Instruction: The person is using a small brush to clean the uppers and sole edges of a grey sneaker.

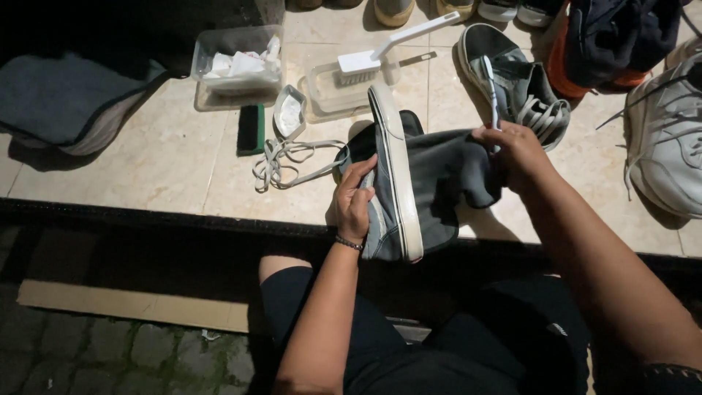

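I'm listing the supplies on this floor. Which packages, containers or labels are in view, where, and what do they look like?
Clear plastic tub: top left of the tiles, rectangular, white crumpled stuff inside.
Clear shallow tray: right of the tub, white brush across its top.
No legible labels, signs or screens.

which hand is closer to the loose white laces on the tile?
Left. The left hand grips the grey shoe just right of the white laces; the right hand is farther right, on the dark cloth.

Grey sneaker (391, 197) with off-white sole in left hand (354, 201); dark grey cloth (446, 172) under right hand (515, 153); white laces (281, 162) beyond the grip.
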